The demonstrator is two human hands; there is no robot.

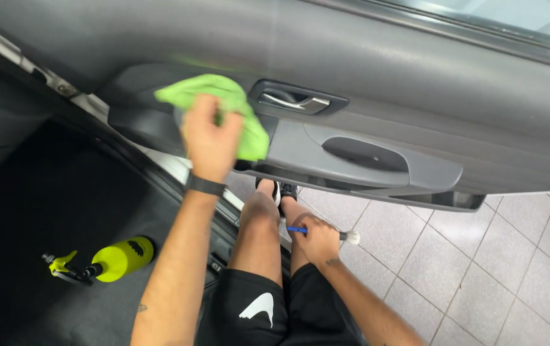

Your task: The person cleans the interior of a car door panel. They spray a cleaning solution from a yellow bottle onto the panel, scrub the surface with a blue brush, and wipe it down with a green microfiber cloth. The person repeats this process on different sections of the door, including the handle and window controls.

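Note:
My left hand (210, 136) presses a bright green cloth (236, 106) against the grey inner panel of an open car door (416, 77), just left of the chrome door handle (294, 100). A dark band sits on that wrist. My right hand (318, 240) rests on my right knee and grips a small detailing brush (350, 237) with a blue handle and pale bristles that point right. My legs in black shorts show below.
A yellow spray bottle (118, 259) with a black trigger lies on the dark car floor mat (32, 211) at the left. The door's armrest and pull pocket (364, 154) jut out at centre. Grey floor tiles (467, 269) spread to the right.

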